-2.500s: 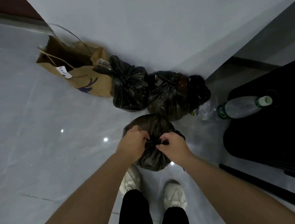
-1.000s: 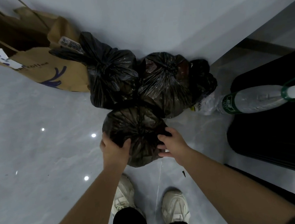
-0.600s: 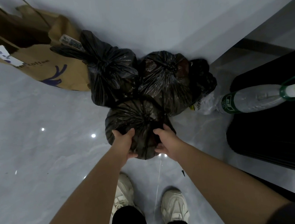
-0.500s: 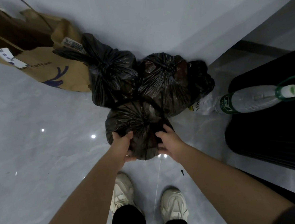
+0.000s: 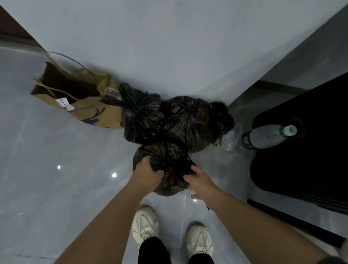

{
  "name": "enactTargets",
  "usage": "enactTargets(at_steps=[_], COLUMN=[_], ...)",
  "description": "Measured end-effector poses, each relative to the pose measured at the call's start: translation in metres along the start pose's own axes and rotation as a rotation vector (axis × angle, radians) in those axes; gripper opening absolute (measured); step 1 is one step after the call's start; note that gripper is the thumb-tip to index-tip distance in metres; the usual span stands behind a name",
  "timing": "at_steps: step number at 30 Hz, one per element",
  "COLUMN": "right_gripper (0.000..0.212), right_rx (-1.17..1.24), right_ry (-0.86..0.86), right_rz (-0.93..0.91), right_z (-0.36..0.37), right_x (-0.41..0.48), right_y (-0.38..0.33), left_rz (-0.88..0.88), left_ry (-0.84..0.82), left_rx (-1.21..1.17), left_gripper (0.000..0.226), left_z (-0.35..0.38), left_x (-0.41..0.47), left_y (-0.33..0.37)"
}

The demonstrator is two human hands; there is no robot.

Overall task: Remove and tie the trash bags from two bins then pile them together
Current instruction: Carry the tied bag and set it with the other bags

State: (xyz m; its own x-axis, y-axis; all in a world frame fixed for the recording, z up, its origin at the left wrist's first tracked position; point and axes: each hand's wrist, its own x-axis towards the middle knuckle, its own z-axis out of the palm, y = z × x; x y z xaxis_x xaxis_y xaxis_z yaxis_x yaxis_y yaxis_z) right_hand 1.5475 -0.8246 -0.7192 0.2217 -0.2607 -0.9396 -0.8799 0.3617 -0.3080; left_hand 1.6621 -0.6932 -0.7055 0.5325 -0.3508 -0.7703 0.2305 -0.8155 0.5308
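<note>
Piling step, close to done by the look. Pile (image 5: 189, 122) of tied black bags set against wall (image 5: 161, 39). Just in front of pile, touching it: last bag (image 5: 169, 159), knotted. Left hand (image 5: 147, 173) clutching bag's left flank; right hand (image 5: 202, 183) loosely spread against its right. Next, probably: nudge snug to pile, release.

Near black crinkled plastic trash bag (image 5: 168, 159): thin, glossy film. Far black plastic bag beside it (image 5: 189, 123): the same sheen. Brown paper carrier bag (image 5: 96, 115), far left: matt, creased. Clear plastic bottle (image 5: 263, 136), right: smooth. Grey tiled floor (image 5: 46, 162): polished, reflective. White wall (image 5: 161, 39): matt.
</note>
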Motion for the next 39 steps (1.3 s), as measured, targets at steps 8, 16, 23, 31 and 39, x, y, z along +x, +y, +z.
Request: enactTargets(at_steps=[8, 16, 23, 31, 39], right_gripper=[0.061, 0.076, 0.086, 0.079, 0.078], right_rx=[-0.025, 0.059, 0.219, 0.365, 0.449], right_ry=[0.016, -0.009, -0.017, 0.012, 0.039], right_rz=[-0.087, -0.039, 0.002, -0.148, -0.238], right_z=[0.001, 0.024, 0.059, 0.059, 0.044], right_x=[-0.016, 0.039, 0.098, 0.129, 0.142], right_y=[-0.016, 0.009, 0.041, 0.051, 0.04], left_rz=[0.036, 0.002, 0.038, 0.109, 0.105], left_ry=[0.052, 0.008, -0.074, 0.001, 0.014], left_rx=[0.172, 0.263, 0.176, 0.111, 0.11], left_gripper=[0.066, 0.104, 0.118, 0.095, 0.091], left_z=[-0.01, 0.015, 0.053, 0.076, 0.081], left_x=[-0.016, 0.03, 0.075, 0.104, 0.12], left_y=[0.014, -0.049, -0.109, -0.107, -0.094])
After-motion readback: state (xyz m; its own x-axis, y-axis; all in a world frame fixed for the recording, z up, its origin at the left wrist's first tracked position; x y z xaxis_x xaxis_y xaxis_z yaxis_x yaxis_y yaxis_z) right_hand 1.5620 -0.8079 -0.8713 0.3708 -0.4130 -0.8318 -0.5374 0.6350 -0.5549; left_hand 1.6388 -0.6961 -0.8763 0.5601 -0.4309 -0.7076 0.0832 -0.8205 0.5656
